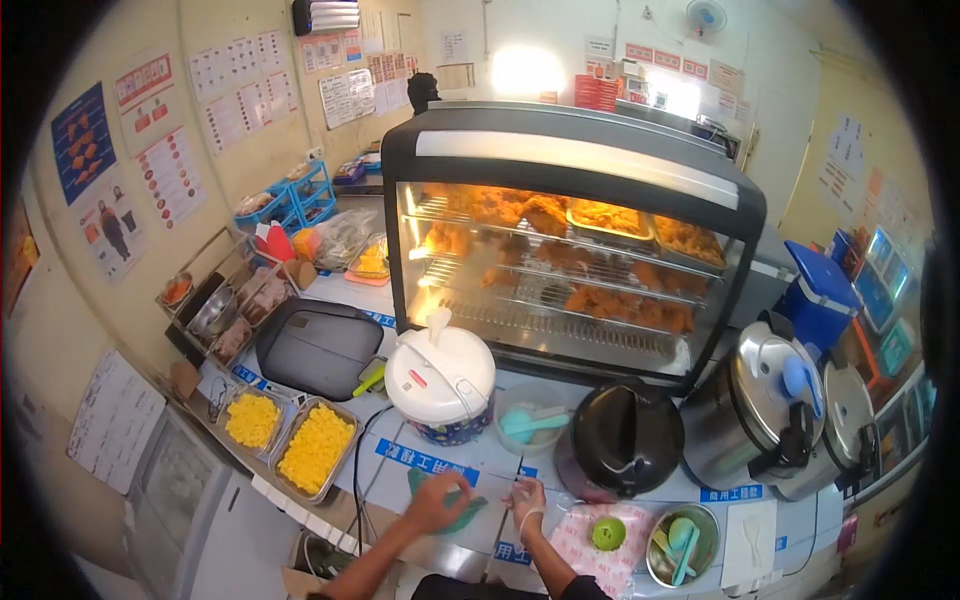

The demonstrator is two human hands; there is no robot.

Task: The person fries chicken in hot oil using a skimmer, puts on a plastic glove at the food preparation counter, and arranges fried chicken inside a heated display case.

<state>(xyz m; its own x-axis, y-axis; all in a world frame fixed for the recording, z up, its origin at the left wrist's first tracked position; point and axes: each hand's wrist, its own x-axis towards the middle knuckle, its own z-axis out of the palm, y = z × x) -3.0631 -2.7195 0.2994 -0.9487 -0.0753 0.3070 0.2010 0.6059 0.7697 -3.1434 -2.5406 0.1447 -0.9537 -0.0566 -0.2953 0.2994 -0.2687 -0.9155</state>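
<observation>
My left hand [437, 502] is bare, its fingers curled in over a thin green sheet [466, 517] that shows on both sides of it; whether this is cloth or plastic I cannot tell. Just to its right, my right hand [525, 503] appears to wear a clear plastic glove. Its fingers are bent together, and anything between them is too small to make out. Beside the right hand lies a pink-and-white printed paper [572, 535] with a small green cup [607, 533] on it. A metal bowl [712, 560] holding teal utensils stands further right.
A heated display case [575, 145] with fried food fills the back of the counter. Before it stand a white rice cooker [440, 370], a black-lidded pot [625, 440] and steel pressure cookers [750, 400]. Trays of yellow food [315, 450] sit at left, near a grey case [325, 345].
</observation>
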